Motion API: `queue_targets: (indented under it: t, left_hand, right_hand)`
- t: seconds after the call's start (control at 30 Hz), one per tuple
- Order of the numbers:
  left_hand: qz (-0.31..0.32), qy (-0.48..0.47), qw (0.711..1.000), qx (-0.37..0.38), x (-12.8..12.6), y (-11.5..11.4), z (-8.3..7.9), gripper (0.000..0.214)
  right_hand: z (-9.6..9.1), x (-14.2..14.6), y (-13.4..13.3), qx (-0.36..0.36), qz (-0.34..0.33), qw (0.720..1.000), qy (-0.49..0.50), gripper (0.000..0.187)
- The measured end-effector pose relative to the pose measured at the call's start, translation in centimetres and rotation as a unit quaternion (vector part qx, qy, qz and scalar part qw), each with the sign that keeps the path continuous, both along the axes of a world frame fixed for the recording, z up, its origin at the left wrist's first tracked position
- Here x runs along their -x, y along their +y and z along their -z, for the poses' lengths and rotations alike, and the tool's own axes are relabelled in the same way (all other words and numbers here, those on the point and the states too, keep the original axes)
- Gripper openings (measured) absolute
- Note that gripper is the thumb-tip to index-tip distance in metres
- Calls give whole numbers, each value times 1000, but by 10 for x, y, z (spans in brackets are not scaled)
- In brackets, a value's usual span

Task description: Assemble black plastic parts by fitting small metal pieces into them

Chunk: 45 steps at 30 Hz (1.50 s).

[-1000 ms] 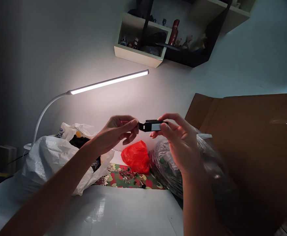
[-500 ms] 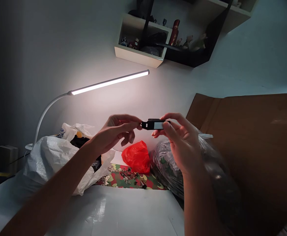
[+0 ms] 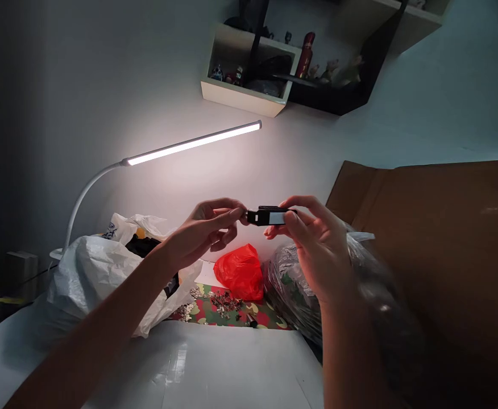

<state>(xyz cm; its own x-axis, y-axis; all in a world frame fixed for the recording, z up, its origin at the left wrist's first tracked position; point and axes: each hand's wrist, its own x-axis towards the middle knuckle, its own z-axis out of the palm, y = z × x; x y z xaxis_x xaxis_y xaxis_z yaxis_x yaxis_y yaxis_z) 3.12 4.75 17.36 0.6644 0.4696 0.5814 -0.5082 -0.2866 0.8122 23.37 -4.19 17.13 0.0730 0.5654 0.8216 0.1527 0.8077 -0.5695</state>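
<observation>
You raise both forearms over the glossy white table [image 3: 215, 369]. Your right hand [image 3: 317, 244] pinches the small black rectangular plastic piece with a white panel [image 3: 271, 216] between thumb and fingers, up in the air. Your left hand [image 3: 208, 227] nips its left end with thumb and fingertips. Beyond lie a crumpled white plastic bag [image 3: 91, 272] and a red plastic bag [image 3: 238, 271], under the lit white bar desk lamp [image 3: 193, 142].
</observation>
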Motion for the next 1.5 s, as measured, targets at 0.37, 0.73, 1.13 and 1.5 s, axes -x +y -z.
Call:
queue_targets:
  t: [0.37,0.73,1.13,1.5]
  left_hand:
    - [72,-40,989,123,-12,-7,5,31]
    - [51,-58,993,94,-13,-4,9,29]
    - [-48,-67,996,-19,-11,-9,7,50]
    - [-172,-57,979,-96,-9,-6,2,54]
  right_hand:
    - [1,-2,3,-8,-2,1000,-4,26]
    - [1,-1,4,-13,-2,1000,-19,24]
    - [-2,0,1,-14,30,999,-26,22]
    - [3,6,3,-117,144,982,-16,22]
